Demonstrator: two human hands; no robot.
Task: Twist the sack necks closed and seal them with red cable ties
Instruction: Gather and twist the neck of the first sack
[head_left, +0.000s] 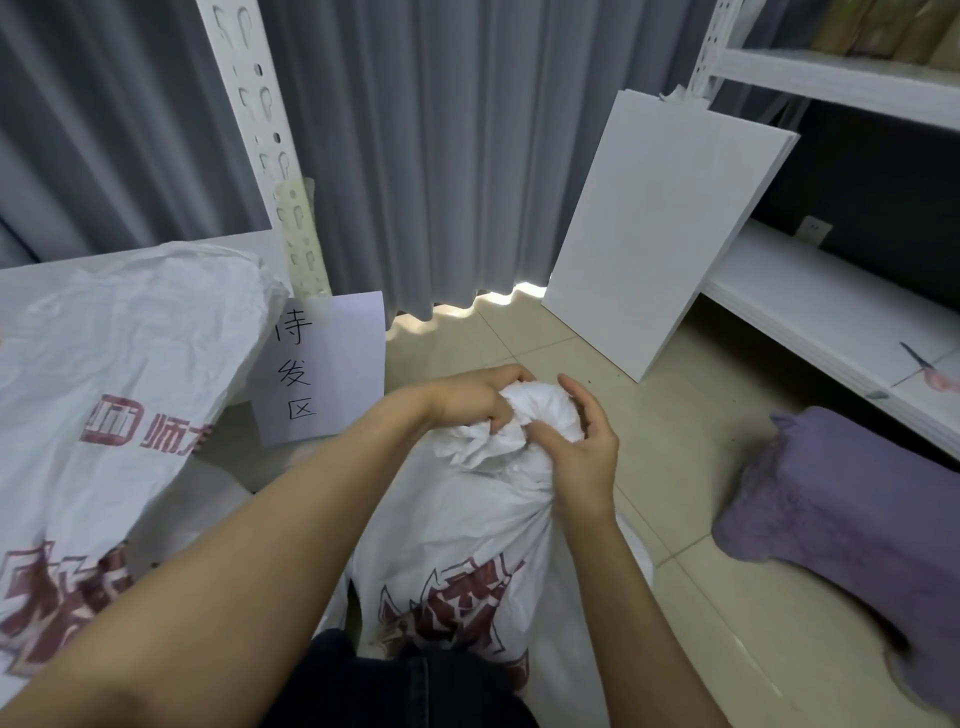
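Both hands on the bunched neck (540, 421) of the white sack (457, 525): left hand (470, 402) clenched over the top of the bunch from the left, fingers dug into the folds; right hand (582, 452) cupped against the right side, thumb pressed into the cloth, fingers curved round the gather. Sack upright on the floor (675, 441), directly below the camera and against a dark trouser leg (405, 675) at the bottom edge, red print on its front, neck gathered but not visibly wound tight. No red cable tie anywhere in view, neither in a hand nor on the neck, so probably mid-gather, ahead of the tying. Likely trouble from here: stiff crumpled fabric springing open on release of one hand to fetch a tie; a stray fold left outside the bunch, leaving a gap after sealing; a tie cinched too high on the flared top and sliding off. Safer to hold one fist low on the neck while reaching. Just to the left, a second sack (104, 364) with the same print, top end loose and crumpled, no tie seen on it. Beside it a handwritten paper sign (324, 364) below a perforated white shelf upright (254, 104). Beyond, a grey curtain (441, 156), a white board (660, 228) leaning by the white shelving (831, 312) at right, pale tiles underfoot, a purple cloth bundle (841, 499) on the floor to the right.
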